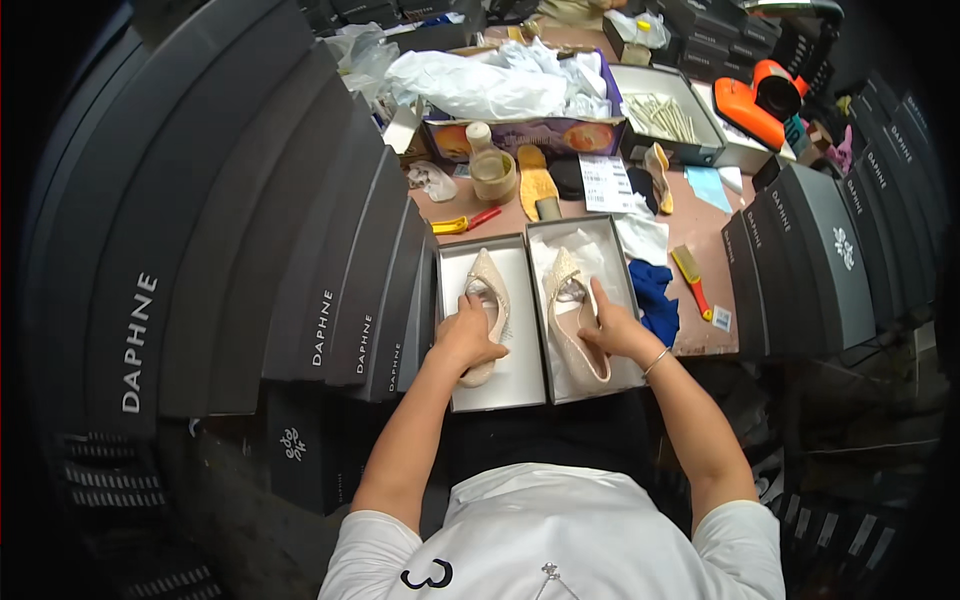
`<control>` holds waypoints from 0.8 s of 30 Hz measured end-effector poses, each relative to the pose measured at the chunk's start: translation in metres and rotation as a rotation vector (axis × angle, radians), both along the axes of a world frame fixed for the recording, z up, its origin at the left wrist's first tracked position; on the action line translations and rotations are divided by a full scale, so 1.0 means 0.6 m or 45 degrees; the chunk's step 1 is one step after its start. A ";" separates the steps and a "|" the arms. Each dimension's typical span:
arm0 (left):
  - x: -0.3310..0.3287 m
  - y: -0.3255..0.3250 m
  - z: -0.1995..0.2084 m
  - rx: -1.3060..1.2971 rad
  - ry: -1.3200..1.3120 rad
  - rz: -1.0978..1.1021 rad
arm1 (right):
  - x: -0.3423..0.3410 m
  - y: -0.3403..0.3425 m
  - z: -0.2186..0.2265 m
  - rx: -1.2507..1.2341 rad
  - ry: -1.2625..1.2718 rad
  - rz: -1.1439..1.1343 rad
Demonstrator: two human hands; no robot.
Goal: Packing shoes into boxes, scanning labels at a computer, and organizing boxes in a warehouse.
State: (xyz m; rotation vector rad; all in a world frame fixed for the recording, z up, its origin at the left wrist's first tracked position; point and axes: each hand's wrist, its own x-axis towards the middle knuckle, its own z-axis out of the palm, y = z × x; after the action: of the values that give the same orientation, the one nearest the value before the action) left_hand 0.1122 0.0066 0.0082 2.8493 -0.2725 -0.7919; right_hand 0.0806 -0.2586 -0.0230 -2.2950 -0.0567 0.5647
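Two pale beige pointed flat shoes lie toe-away in two open grey shoeboxes side by side. My left hand (466, 334) grips the left shoe (484, 266) by its side, over the white-lined left shoebox (522, 372). Around the right edge of the right shoe (576, 358) close the fingers of my right hand (616, 328), which wears a thin bracelet. This shoe is over the right shoebox (634, 350), which has white tissue paper (600, 246) inside. Silvery stuffing shows in both shoes. My fingers hide part of each one.
Tall stacks of dark shoeboxes (230, 240) (795, 260) flank me. Across the table are a purple carton (440, 142) of white wrapping, a glue pot (492, 178), a yellow-handled cutter (450, 226), a brush (690, 272), blue cloth (652, 300) and an orange heat tool (748, 112).
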 end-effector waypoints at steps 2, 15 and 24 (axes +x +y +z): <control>0.005 0.015 -0.023 -0.095 -0.032 0.089 | -0.003 -0.008 -0.036 0.051 -0.098 -0.058; -0.120 -0.006 0.017 -2.427 0.856 0.284 | -0.074 0.038 0.087 1.800 0.649 -0.155; -0.121 -0.033 -0.004 -2.422 0.800 0.340 | -0.082 0.058 0.081 2.236 0.825 -0.308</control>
State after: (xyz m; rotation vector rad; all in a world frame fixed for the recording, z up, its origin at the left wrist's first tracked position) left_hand 0.0398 -0.0130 0.0060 0.7971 -0.2742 -0.6510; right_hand 0.0314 -0.2238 0.0258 -0.3735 0.0391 0.6623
